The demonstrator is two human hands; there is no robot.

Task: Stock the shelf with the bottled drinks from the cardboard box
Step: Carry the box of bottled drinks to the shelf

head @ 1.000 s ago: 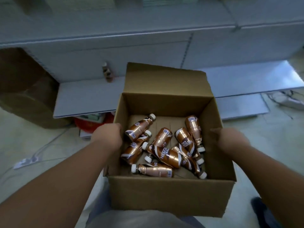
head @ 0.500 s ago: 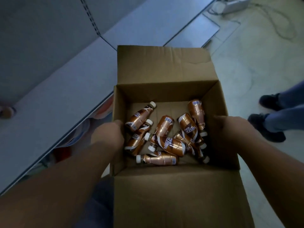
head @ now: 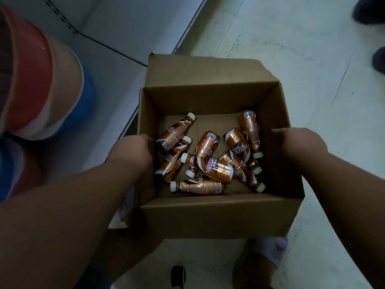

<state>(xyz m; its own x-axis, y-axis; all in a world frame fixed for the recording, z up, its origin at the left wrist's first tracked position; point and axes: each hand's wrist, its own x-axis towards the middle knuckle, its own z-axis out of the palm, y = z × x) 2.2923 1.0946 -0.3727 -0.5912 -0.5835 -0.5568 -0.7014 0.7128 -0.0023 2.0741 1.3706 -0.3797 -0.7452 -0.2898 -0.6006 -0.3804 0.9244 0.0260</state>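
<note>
An open cardboard box (head: 218,213) is held in front of me over the floor. Several copper-brown bottled drinks (head: 210,166) with white caps lie jumbled on its bottom. My left hand (head: 133,151) grips the box's left wall, fingers curled over the rim. On the opposite wall my right hand (head: 295,142) holds the rim the same way. The grey shelf (head: 116,65) runs along the upper left, its front edge just beyond the box's left corner.
Stacked red, peach and blue plastic tubs (head: 41,84) sit at the far left on the shelf side. Pale floor (head: 312,49) spreads to the right. Another person's dark shoes (head: 370,11) show at the top right. My own feet (head: 179,276) are below the box.
The view has swung further down and to the right; the shelf has slid to the upper left and the tubs have come into view. Both hands keep their grip on the box.
</note>
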